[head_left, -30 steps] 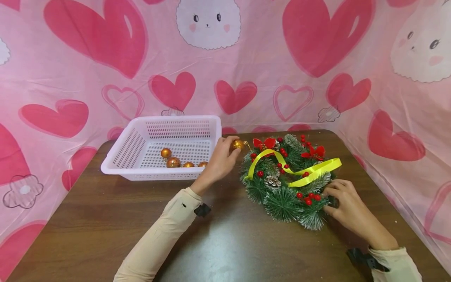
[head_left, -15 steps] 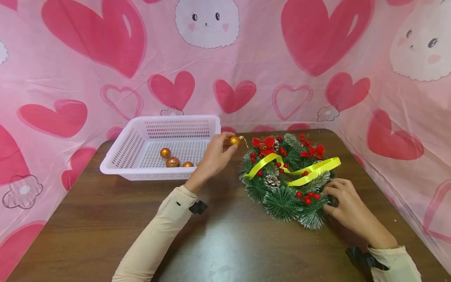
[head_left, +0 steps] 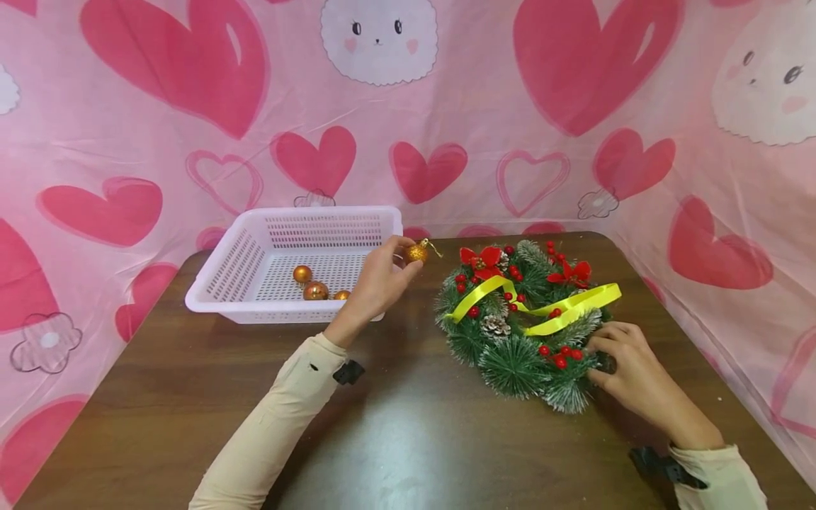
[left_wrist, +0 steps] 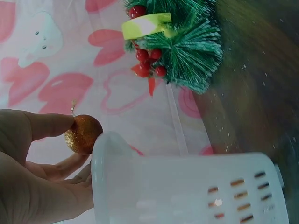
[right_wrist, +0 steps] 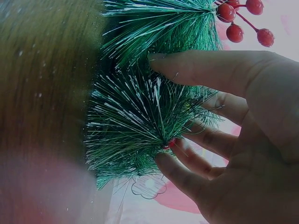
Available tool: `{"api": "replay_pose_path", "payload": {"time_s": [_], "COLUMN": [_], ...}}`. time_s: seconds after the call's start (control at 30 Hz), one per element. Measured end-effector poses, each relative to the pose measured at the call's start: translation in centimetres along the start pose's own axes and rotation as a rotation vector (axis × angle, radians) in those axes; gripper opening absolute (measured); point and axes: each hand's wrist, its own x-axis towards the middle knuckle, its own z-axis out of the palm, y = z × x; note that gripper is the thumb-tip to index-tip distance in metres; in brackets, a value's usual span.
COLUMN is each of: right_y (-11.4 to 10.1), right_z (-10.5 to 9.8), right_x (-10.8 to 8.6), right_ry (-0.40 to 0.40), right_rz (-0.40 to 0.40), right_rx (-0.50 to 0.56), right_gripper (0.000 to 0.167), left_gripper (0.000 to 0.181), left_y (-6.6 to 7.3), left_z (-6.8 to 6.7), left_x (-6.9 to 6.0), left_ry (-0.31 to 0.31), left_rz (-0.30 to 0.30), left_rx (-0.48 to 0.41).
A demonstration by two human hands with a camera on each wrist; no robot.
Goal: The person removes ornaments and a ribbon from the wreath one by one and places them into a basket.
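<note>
My left hand (head_left: pixel 377 282) pinches a gold glittery Christmas bauble (head_left: pixel 417 252) beside the right rim of a white plastic basket (head_left: pixel 245 312). A thin gold loop sticks out from the bauble's top. In the left wrist view, the bauble (left_wrist: pixel 84 134) sits at the fingertips, close to the basket's rim (left_wrist: pixel 99 177). My right hand (head_left: pixel 640 379) grips the right edge of a green Christmas wreath (head_left: pixel 515 365) lying on the table. The right wrist view has thumb and fingers on either side of its frosted sprigs (right_wrist: pixel 145 112).
Several orange-gold baubles (head_left: pixel 315 290) lie inside the basket, partly hidden by its front wall and my left arm. Yellow ribbon (head_left: pixel 576 304), red berries, red bows and pine cones decorate the wreath. A pink heart-print cloth (head_left: pixel 427 106) hangs behind the brown table (head_left: pixel 408 439).
My left hand has moved left with the bauble, away from the wreath and toward the basket's right side. The bauble's loop now points up and right. My right hand stays on the wreath.
</note>
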Motion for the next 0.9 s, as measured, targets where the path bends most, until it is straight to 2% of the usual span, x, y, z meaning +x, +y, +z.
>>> {"api": "replay_pose_path", "payload": {"time_s": [0.27,0.5,0.9], "right_y": [0.1,0.2,0.1], "right_z": [0.0,0.0,0.0], "right_x": [0.1,-0.1,-0.1], "right_ry": [-0.009,-0.015,-0.008], "right_rz": [-0.001,0.008,0.016], "right_rx": [0.001,0.000,-0.008], "right_gripper": [0.034,0.034,0.035], "left_gripper": [0.033,0.031,0.031], "left_y": [-0.7,-1.7,-3.6], "left_z": [-2.2,-3.2,-5.5], "left_x": [-0.2,-1.1,-2.4], "left_ry": [0.036,0.022,0.078], "left_rz": [0.013,-0.005,-0.016], "left_rx": [0.037,0.031,0.162]}}
